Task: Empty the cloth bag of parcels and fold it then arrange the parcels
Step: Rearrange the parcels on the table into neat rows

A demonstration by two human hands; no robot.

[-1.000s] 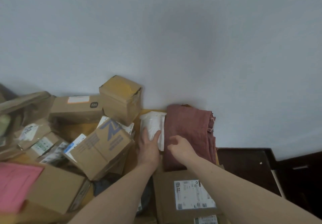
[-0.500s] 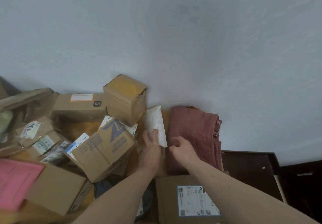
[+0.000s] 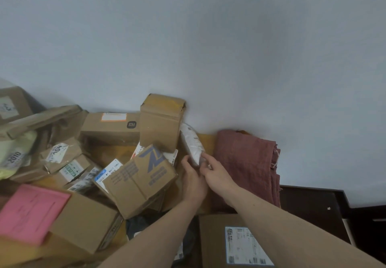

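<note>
Both hands' grip on white parcel [image 3: 191, 144], "mi" box [image 3: 110, 126], "2010" label [image 3: 14, 156]

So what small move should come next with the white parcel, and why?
Probably stand the white parcel against the tall box. Both hands, left hand and right hand, hold its lower end, and it already leans there, beside the folded cloth bag.

Folded cloth bag [image 3: 246, 167] is dusty maroon; soft parcel [image 3: 192, 144] white w/ grey print. Cardboard boxes brown, one [image 3: 140, 182] w/ blue logo, another [image 3: 83, 221] w/ pink sheet [image 3: 31, 213].
</note>
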